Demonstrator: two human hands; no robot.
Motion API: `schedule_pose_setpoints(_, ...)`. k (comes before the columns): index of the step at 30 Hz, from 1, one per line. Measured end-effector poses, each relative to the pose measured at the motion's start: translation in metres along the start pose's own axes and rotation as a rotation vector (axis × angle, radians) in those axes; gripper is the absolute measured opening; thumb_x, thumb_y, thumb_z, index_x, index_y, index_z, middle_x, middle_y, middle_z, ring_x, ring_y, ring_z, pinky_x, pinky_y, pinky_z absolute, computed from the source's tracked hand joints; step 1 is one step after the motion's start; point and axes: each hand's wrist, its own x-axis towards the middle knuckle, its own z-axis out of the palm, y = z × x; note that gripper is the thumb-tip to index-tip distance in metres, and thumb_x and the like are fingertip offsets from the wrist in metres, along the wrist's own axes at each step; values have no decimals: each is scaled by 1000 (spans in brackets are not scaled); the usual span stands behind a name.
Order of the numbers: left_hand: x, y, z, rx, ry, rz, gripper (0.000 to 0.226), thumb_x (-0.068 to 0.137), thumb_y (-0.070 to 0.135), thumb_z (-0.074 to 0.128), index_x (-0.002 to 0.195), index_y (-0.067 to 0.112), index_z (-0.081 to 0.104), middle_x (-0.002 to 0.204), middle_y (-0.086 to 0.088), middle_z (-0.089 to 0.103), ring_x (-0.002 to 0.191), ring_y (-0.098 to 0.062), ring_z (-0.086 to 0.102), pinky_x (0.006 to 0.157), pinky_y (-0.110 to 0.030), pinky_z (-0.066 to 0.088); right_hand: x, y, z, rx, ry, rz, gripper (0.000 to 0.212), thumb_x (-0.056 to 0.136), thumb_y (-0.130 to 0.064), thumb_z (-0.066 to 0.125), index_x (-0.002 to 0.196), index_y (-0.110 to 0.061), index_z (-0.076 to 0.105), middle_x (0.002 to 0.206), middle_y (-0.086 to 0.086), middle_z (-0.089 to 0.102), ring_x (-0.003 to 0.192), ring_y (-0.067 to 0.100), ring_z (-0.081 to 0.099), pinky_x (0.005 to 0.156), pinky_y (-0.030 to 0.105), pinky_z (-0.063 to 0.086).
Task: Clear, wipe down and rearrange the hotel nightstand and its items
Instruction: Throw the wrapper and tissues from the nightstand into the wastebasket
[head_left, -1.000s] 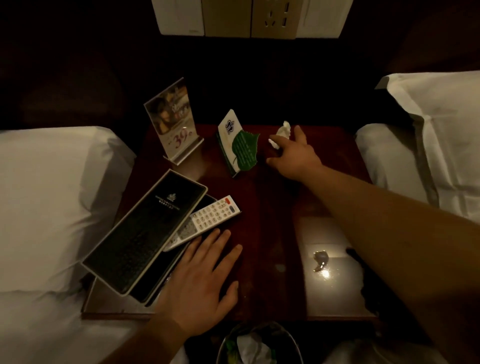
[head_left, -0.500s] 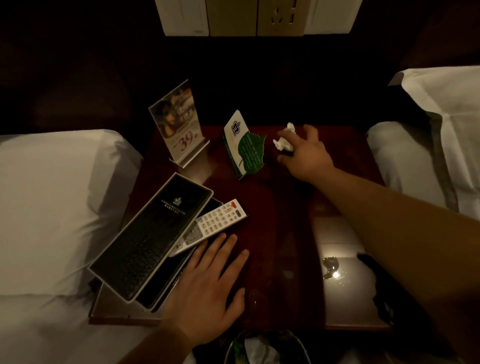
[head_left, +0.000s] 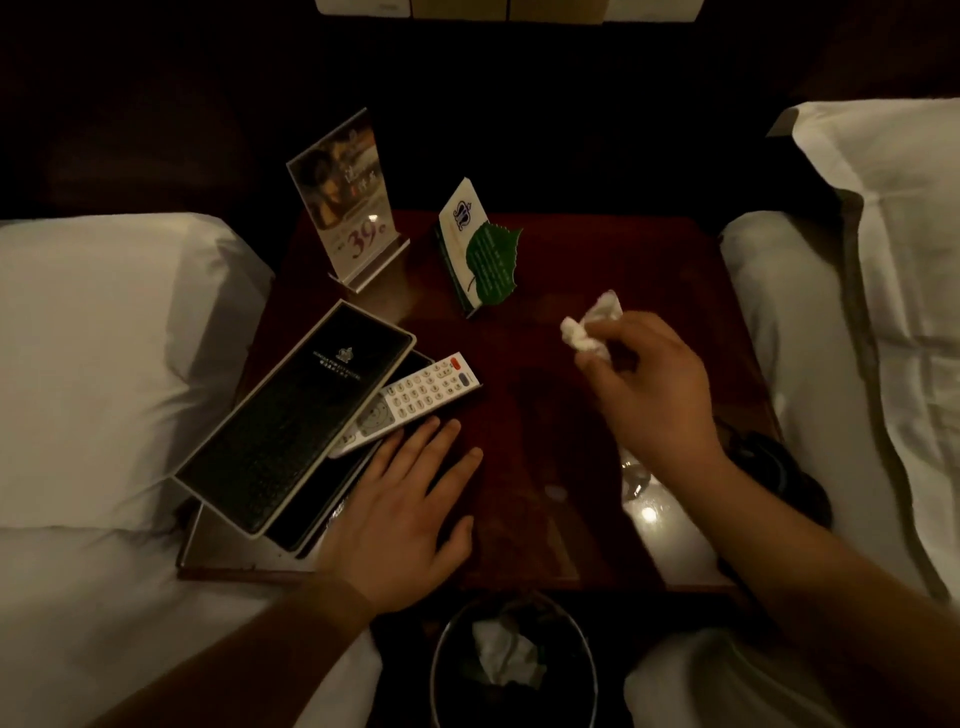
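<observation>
White crumpled tissue (head_left: 592, 325) in right hand (head_left: 654, 395)

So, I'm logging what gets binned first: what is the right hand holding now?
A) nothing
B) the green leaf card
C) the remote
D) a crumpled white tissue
D: the right hand pinches a crumpled white tissue above the nightstand, while the remote lies untouched near the flat left hand.

- Note the counter (head_left: 545, 405): dark red-brown.
- Note the tissue (head_left: 592, 325): white.
- Note the card (head_left: 480, 249): green leaf on white.
- Note the remote (head_left: 415, 397): white, one red button.
</observation>
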Motion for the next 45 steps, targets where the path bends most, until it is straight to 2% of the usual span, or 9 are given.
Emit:
schedule_pose_setpoints(4,0,2,-2,12,-20,-13,62,91,46,45,148,21,46,159,-10,36,149,-26,26,120,-47,22,-68,-27,-23,197,-13,58,11,89,-31,69,96,-25,74,94,-13,67,84,3,64,68,12,48)
schedule_pose_setpoints(8,0,2,-3,22,-31,-12,63,92,47,43,149,21,43,160,-10,34,151,-25,23,121,-45,18,-139,-35,-19,266,-168,92,14,86,-37,67,98,-34,73,99,-17,67,92,2,65,74,11,51)
schedule_pose_setpoints(11,-1,2,-3,17,-30,-14,62,93,47,41,150,22,43,161,-9,32,151,-25,22,121,-45,16,-193,-23,2,316,-285,169,12,84,-34,68,93,-30,74,97,-14,67,87,3,66,74,15,52)
schedule_pose_setpoints(17,-2,3,-2,22,-20,-8,61,94,46,42,149,21,43,160,-10,34,151,-26,23,122,-47,19,-251,32,58,59,-597,345,15,82,-22,64,90,-32,71,102,-18,65,92,1,64,80,11,46)
schedule_pose_setpoints(23,-2,3,-2,21,-13,-4,61,94,46,39,149,19,43,160,-11,34,151,-27,24,122,-47,18,-272,59,96,-45,-819,499,35,88,-6,51,112,-25,67,128,-3,57,110,15,60,92,19,46)
schedule_pose_setpoints(28,-2,3,-2,19,-8,1,62,93,46,38,149,19,44,160,-11,34,151,-27,23,122,-48,19,-270,45,89,27,-764,490,31,90,-10,55,116,-23,66,130,-5,56,116,14,57,97,16,41)
schedule_pose_setpoints(35,-3,3,-3,24,-17,0,62,94,47,39,149,20,43,160,-11,33,151,-27,23,121,-47,19,-241,4,43,243,-525,358,34,83,-8,61,107,-32,67,108,-27,54,101,1,60,85,14,50)
schedule_pose_setpoints(41,-2,2,-4,-17,-35,-8,61,94,48,39,149,21,43,161,-11,33,151,-27,24,121,-49,23,-179,-37,21,300,-383,200,32,86,-14,63,109,-35,63,105,-22,57,95,3,61,77,15,52)
schedule_pose_setpoints(45,-2,-1,-3,-59,-49,-19,61,95,49,39,151,24,40,163,-8,29,152,-24,18,121,-48,21,-146,-51,21,250,-365,206,31,87,-12,64,110,-33,65,103,-22,58,91,2,62,78,22,55)
